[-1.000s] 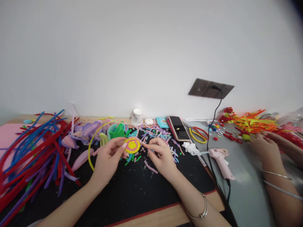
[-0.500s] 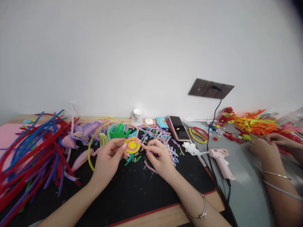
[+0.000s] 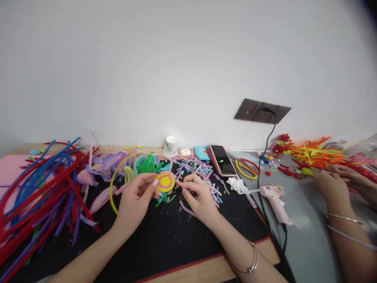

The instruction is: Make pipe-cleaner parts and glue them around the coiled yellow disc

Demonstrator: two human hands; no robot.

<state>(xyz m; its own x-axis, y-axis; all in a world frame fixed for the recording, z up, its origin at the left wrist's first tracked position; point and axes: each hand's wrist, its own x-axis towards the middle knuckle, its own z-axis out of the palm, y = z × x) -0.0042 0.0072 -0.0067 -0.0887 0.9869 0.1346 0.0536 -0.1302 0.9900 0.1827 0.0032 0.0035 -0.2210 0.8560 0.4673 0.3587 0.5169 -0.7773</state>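
My left hand [image 3: 134,196] pinches the left edge of a flat round coil of yellow and pink pipe cleaner [image 3: 165,182]. Its outer rim on the upper right looks pale pink. The thumb and forefinger of my right hand [image 3: 198,196] are closed at the coil's right edge, apparently on the pale pink pipe cleaner's end, though the fingers mostly cover it. A long yellow pipe cleaner [image 3: 111,191] arcs up behind my left hand. Beneath and beyond the coil lie short cut pipe cleaner pieces [image 3: 196,167] and green pipe cleaner leaves [image 3: 147,163] on a black mat [image 3: 173,243].
Red, blue and purple pipe cleaners [image 3: 59,184] are heaped at left, near lilac petals [image 3: 110,163]. A paper cup [image 3: 171,145] and phone [image 3: 223,160] stand by the wall. At right are a pink glue gun [image 3: 276,204], its cord, and another person's hands [image 3: 332,182].
The coil has turned slightly between my fingers, and its face tilts a little differently. My hands have hardly moved. At right, the other person's hands have shifted slightly.
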